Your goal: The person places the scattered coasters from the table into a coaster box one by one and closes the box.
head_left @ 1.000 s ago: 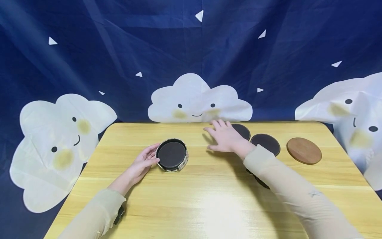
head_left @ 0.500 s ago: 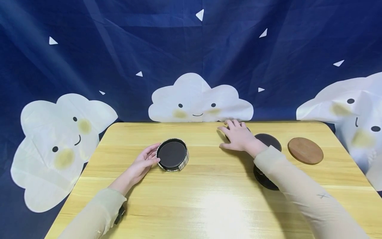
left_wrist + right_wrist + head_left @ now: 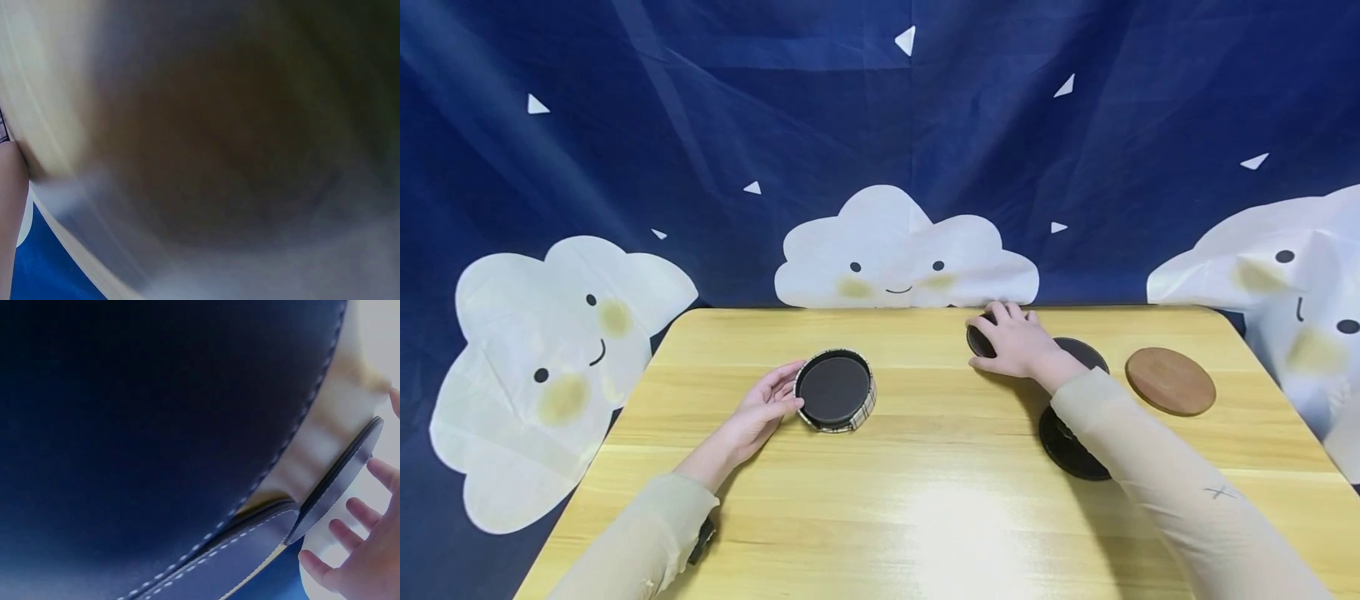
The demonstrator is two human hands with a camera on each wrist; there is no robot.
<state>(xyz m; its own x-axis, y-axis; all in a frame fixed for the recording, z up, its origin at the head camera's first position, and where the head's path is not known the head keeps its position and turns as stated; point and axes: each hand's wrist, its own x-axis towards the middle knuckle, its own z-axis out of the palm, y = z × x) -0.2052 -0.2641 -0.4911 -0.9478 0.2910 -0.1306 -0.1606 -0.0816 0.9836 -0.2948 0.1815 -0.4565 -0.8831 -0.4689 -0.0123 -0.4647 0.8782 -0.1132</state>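
My left hand (image 3: 758, 410) grips the side of a round, plaid-edged coaster holder (image 3: 863, 407), thumb at its rim. A dark round coaster (image 3: 832, 388) lies inside. In the left wrist view only a strip of the hand (image 3: 12, 206) shows; a dark blur covers most of that view. Across the table, my right hand (image 3: 1021, 343) reaches over a dark coaster (image 3: 978, 342) near the back edge, partly hiding it. In the right wrist view its fingers (image 3: 365, 515) are spread beside that coaster (image 3: 340, 478), a fingertip at its edge.
Another dark coaster (image 3: 1087, 352) lies beneath the right wrist. Closer to me, a further black coaster (image 3: 1070, 457) is partly covered by the sleeve (image 3: 1120, 442). At the right is a brown round disc (image 3: 1171, 382). A blue cloud-print curtain (image 3: 880, 100) hangs behind the table (image 3: 850, 517).
My right hand has moved rightward from beside the far coaster to over it, and its sleeve now exposes more of the near black coaster. The left hand and the holder have stayed in place.
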